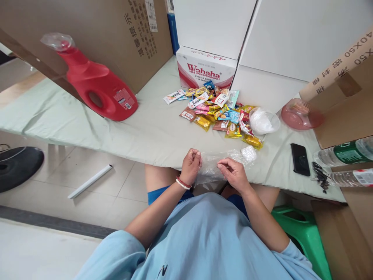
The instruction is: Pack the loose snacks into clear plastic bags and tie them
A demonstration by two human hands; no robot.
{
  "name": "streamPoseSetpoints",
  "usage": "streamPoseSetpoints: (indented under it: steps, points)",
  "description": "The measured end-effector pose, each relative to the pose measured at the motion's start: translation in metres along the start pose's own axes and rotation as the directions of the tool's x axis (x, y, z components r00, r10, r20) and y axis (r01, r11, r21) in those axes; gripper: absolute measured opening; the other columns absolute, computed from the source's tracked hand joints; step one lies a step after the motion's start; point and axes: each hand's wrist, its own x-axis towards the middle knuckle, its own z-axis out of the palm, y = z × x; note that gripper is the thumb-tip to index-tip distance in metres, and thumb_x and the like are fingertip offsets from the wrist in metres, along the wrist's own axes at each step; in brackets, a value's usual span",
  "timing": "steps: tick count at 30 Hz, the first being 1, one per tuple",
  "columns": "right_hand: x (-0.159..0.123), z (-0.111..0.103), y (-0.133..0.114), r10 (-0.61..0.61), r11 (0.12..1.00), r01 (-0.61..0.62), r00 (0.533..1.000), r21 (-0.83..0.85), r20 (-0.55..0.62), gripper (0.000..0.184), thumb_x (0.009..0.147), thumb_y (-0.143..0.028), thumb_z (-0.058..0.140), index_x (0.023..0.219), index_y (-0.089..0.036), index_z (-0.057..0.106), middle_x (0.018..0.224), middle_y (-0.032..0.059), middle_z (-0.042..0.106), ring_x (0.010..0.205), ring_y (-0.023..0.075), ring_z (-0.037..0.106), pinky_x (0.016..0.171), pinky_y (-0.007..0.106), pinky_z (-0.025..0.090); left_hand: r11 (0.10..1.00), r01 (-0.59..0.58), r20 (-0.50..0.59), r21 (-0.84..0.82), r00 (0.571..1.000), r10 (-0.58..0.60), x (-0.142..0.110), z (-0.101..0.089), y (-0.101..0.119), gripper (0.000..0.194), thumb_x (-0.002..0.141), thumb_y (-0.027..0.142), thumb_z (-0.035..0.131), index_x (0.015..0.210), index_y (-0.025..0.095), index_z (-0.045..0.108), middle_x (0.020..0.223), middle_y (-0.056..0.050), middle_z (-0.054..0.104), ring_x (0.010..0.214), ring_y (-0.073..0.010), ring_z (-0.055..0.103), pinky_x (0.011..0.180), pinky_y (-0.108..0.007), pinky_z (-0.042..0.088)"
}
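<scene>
Bag (208, 171): clear, thin, wrinkled plastic, lying flattened at the table's near edge, lower centre of the frame, between and behind the hands; a white crumpled wad (248, 153) sits at its right end.
Left hand (191, 165): fingers curled in, thumb pressed to the forefinger, pinching the bag's left edge; two bracelets (183, 183), red and white, circle the wrist.
Right hand (233, 174): half curled over the bag, thumb and forefinger tips close together; whether they grip the film, I cannot tell.
Table (154, 136): pale green cover, slightly creased, running across the middle of the frame.
Floor, left: black round base (20, 169), then a white bar (90, 182) on tiles.
Table, upper left: red jug (109, 87) before a brown carton (101, 19).
Table, upper centre: Wahaha box (205, 66); in front, a heap of wrapped snacks (217, 109), many colours; just beside them, a clear bowl (276, 121) holding white plastic (260, 119).
Table, right: pink dish (313, 121), black phone (300, 159), two clear bottles (351, 153) lying down.
Lower right: green stool (310, 231).
</scene>
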Motion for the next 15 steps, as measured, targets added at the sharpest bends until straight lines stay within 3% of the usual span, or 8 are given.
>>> streamPoseSetpoints:
  steps: [3,6,10,15]
  points:
    - [0.001,0.019,-0.002,0.187,0.956,-0.193,0.981,0.22,0.048,0.05,0.088,-0.059,0.07,0.123,-0.024,0.063,0.108,0.0081,0.071,0.09,0.0212,0.068,0.055,0.028,0.059,0.976,-0.139,0.065,0.167,0.989,0.13,-0.012,0.01,0.001,0.033,0.097,0.056,0.057,0.089,0.023,0.052,0.066,0.004,0.055,0.059,-0.0128,0.05,0.061,-0.027,0.04]
    - [0.008,0.029,0.001,0.248,0.934,-0.225,0.968,0.278,-0.049,0.048,0.079,-0.058,0.078,0.108,-0.022,0.064,0.095,0.0054,0.069,0.083,0.0194,0.065,0.053,0.026,0.056,0.955,-0.187,0.09,0.23,0.981,0.17,-0.015,0.018,-0.001,0.031,0.098,0.052,0.056,0.089,0.023,0.054,0.068,0.003,0.056,0.062,-0.0136,0.052,0.064,-0.028,0.041]
    - [0.012,0.014,0.007,0.258,0.929,-0.183,0.944,0.321,-0.207,0.034,0.081,-0.051,0.077,0.087,-0.022,0.064,0.073,-0.0023,0.06,0.059,0.0112,0.051,0.051,0.023,0.048,0.993,-0.066,-0.131,0.098,0.988,0.079,0.004,0.005,-0.002,0.033,0.097,0.053,0.058,0.087,0.024,0.048,0.063,0.006,0.053,0.052,-0.011,0.047,0.053,-0.025,0.038]
    - [0.0,-0.01,0.014,0.249,0.927,-0.133,0.918,0.35,-0.309,0.031,0.082,-0.049,0.078,0.09,-0.022,0.064,0.075,-0.0025,0.059,0.06,0.0106,0.051,0.053,0.022,0.046,0.997,-0.06,-0.302,-0.038,0.952,0.046,0.023,-0.035,-0.005,0.032,0.093,0.049,0.063,0.087,0.024,0.043,0.063,0.008,0.051,0.048,-0.0079,0.044,0.047,-0.02,0.035]
